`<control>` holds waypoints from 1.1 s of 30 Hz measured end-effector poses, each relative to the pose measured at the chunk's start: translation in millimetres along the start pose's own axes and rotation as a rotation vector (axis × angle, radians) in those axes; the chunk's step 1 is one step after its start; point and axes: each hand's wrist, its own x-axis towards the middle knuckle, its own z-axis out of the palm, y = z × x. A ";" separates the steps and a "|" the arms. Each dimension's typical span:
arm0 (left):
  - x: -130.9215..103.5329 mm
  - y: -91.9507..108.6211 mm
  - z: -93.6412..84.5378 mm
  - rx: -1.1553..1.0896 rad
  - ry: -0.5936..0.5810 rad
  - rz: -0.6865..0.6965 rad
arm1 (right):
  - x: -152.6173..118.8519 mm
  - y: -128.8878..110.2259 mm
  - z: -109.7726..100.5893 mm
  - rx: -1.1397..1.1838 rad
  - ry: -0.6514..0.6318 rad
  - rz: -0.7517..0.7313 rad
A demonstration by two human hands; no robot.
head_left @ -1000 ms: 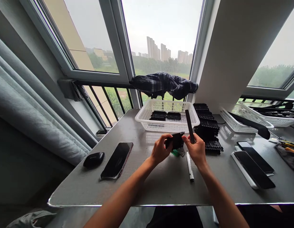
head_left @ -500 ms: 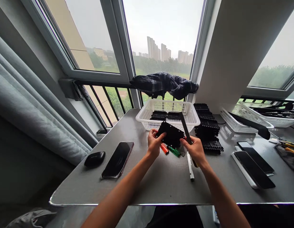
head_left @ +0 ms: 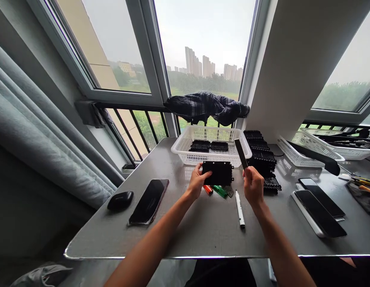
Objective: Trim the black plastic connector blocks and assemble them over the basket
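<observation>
1. At 8 o'clock from the black plate, I see a rounded black object [head_left: 120,201], then a dark-screened phone [head_left: 148,202], both on the grey table [head_left: 205,235].
2. At 9 o'clock, I have the left hand [head_left: 198,183] pinched closed on the near-left end of the black plate [head_left: 219,173].
3. At 12 o'clock sits a white basket [head_left: 187,158] holding black slatted parts [head_left: 209,146].
4. Around 6 o'clock, an orange marker [head_left: 208,189] and a green marker [head_left: 220,191] lie partly hidden; a white marker [head_left: 240,209] lies at 5.
5. At 3 o'clock, I have the right hand [head_left: 253,184] fisted around a black bar [head_left: 241,153], apart from the plate.
6. Stacked black parts [head_left: 259,151] stand at 2 o'clock.
</observation>
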 end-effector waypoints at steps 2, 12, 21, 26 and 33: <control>0.8 -1.9 -0.5 0.024 0.001 0.032 | -0.9 -0.9 -0.6 -0.024 0.000 -0.051; -4.3 -4.7 4.3 0.166 -0.019 0.131 | -7.5 0.9 10.4 -0.257 -0.223 -0.025; -5.9 5.3 2.7 0.135 0.003 0.149 | -5.4 13.8 13.3 -0.247 -0.059 0.042; -2.7 7.2 -0.4 0.133 0.010 0.146 | -3.8 15.4 12.1 -0.219 -0.016 0.061; -3.2 5.2 0.3 0.118 0.016 0.144 | -4.4 15.8 13.8 -0.222 -0.067 0.033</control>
